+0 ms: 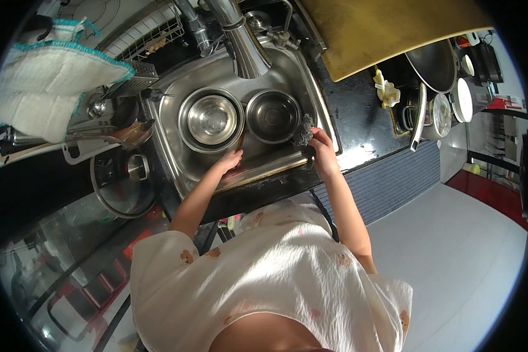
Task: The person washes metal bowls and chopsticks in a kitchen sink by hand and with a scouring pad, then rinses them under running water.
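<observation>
My right hand pinches a grey steel-wool scourer at the right side of the stainless steel sink. The scourer is just beside the rim of a round metal pan lying in the basin. My left hand is over the front of the basin, its fingers curled just below a wide steel bowl. A thin brownish strip shows by the left fingertips; whether they hold it is unclear. Inside the wide bowl sits a smaller shiny bowl.
A thick chrome faucet reaches over the basin's back. To the left are utensils, a glass lid and a hanging white cloth. A yellowish board, a frying pan and pots are at the right.
</observation>
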Available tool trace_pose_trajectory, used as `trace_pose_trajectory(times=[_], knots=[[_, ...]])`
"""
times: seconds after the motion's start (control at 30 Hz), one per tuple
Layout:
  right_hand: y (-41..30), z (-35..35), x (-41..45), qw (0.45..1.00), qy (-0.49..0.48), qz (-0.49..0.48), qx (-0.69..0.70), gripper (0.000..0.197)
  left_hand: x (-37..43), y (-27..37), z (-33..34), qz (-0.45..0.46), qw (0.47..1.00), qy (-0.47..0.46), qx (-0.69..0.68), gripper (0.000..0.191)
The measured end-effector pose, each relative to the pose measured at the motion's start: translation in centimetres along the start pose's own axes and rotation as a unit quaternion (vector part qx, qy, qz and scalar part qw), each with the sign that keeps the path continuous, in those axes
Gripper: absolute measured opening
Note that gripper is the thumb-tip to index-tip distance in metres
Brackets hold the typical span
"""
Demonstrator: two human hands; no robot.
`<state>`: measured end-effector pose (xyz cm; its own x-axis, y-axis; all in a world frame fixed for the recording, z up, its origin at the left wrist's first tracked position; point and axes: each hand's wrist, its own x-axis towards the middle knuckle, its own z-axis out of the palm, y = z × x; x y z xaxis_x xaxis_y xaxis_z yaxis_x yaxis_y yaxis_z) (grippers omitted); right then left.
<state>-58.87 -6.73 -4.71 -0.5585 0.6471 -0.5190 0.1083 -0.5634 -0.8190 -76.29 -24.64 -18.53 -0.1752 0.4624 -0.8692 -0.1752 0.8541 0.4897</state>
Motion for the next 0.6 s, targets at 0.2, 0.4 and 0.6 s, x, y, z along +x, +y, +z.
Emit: trace_pose_trajectory(times=[0.2, 0.4, 0.6], knots=[[0.2, 0.6, 0.6, 0.998, -0.06, 0.008, 0.008, 0.021, -2.5, 0.5, -1.7, -0.014, 0.998, -0.057, 0.023, 0.027], [-0.1, 1.7, 0.7, 0.996, -0.059, -0.022, -0.062, 0.02, -8.8, 1.4, -3.3, -0.001, 0.992, -0.118, -0.041, 0.022], [1.8, 4.8, 1.5, 0.937, -0.074, -0.213, -0.268, 0.023, -15.7, 2.3, -1.3, 0.134, 0.982, -0.095, -0.097, 0.018]])
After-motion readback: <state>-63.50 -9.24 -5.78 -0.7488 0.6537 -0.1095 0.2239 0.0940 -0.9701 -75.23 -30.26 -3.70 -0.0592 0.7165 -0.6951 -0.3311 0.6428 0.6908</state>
